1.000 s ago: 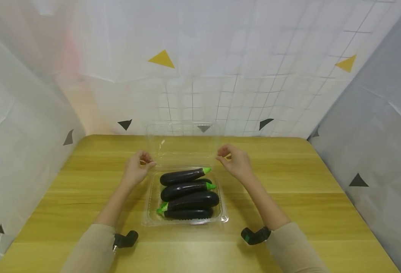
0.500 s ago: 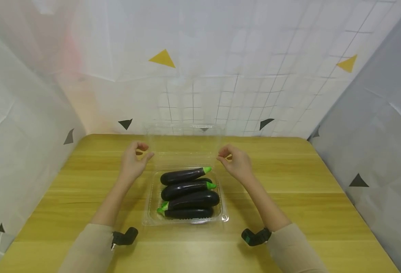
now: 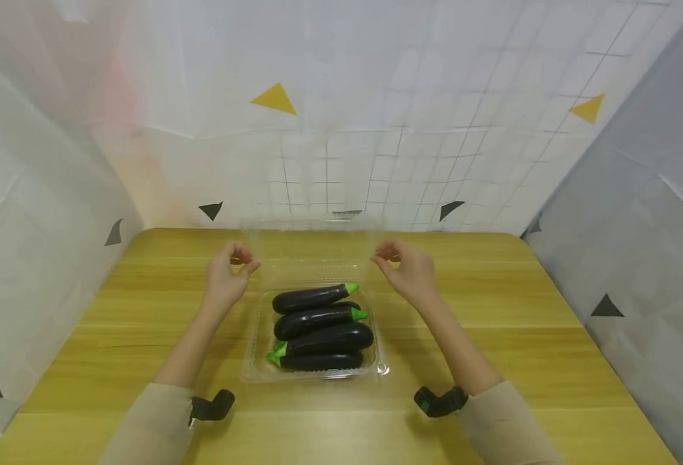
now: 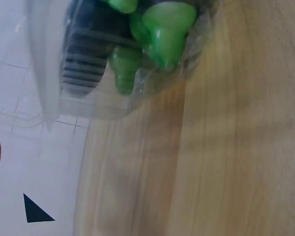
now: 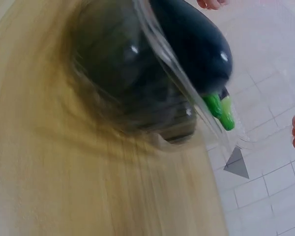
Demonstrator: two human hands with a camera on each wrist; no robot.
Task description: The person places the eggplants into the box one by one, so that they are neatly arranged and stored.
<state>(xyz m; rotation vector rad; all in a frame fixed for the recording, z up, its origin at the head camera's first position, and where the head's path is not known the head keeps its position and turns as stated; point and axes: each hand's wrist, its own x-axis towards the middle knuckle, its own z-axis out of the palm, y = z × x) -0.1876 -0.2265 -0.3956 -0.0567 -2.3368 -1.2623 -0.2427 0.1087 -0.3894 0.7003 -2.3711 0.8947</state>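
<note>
A clear plastic clamshell box [image 3: 249,371] stands on the table with its hinged lid [image 3: 312,242] raised at the back. Several dark purple eggplants [image 3: 329,339] with green stem ends lie across its base. My left hand [image 3: 225,274] pinches the left side edge of the lid, and my right hand [image 3: 411,271] pinches the right side edge. Through the box wall, the left wrist view shows green stem ends [image 4: 169,34] up close. Rounded dark eggplant ends [image 5: 191,44] fill the upper part of the right wrist view. Only a few fingertips show in the wrist views.
The wood-grain table [image 3: 492,361] extends on both sides of the box. White sheeting [image 3: 347,77] with yellow and dark triangles rises behind and at both sides. Black wrist cameras [image 3: 213,405] sit at both sleeve cuffs.
The lid has tilted somewhat forward from its more upright stance. My left hand has moved up and slightly left along the lid's edge; my right hand has risen a little. The eggplants stay put.
</note>
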